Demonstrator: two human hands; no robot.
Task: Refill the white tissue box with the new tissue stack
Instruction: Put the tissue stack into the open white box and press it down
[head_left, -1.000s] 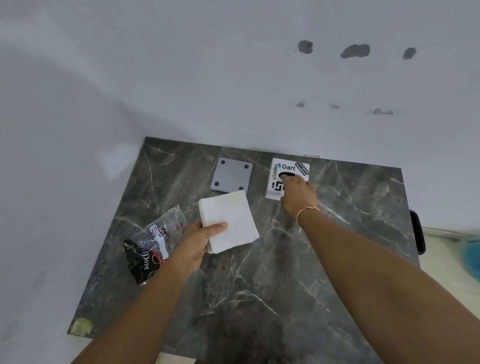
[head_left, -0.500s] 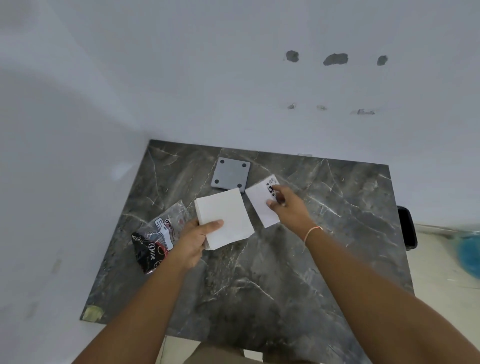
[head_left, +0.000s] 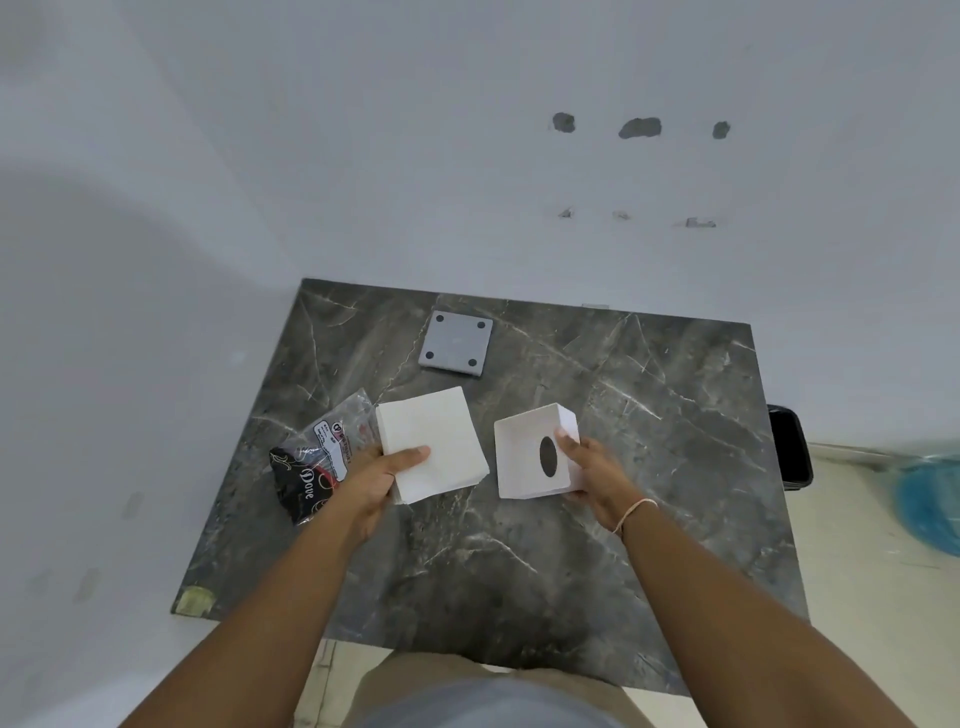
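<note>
box (head_left: 530, 457) sits right of centre, open side up, gripped at its right wall by the right hand (head_left: 592, 467); just left of it, apart, the left hand (head_left: 379, 478) pinches the tissue stack (head_left: 431, 441) flat above the tabletop (head_left: 649, 415).

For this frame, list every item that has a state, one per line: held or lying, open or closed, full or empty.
White tissue box: held in the right hand, open side up, empty, oval slot showing.
Tissue stack: held in the left hand, not yet in the box.
Grey base plate: lying flat on the table, off the box.
Plastic wrapper: lying crumpled on the table, apparently empty.
</note>
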